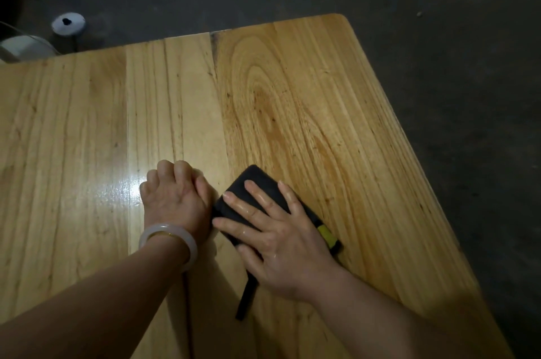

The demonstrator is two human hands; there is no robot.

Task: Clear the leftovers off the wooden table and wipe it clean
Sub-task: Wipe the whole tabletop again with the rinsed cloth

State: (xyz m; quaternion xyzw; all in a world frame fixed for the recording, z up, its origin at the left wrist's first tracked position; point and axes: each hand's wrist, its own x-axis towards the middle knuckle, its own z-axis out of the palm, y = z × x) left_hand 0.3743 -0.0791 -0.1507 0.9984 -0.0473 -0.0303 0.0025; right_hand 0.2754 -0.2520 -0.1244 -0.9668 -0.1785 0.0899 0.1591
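A folded black cloth (260, 180) with a yellow patch and a dangling black strap lies flat on the wooden table (307, 95). My right hand (278, 232) presses on top of it, palm down, fingers spread and wet. My left hand (172, 194), a pale bangle on its wrist, rests as a loose fist on the table just left of the cloth, touching its edge. The wood left of my left hand shines wet. No leftovers show on the visible tabletop.
The table's far edge and rounded far-right corner (342, 19) border a dark grey floor. On the floor at the upper left stand a small white round object (68, 24) with a dark spot and a white container (23, 46).
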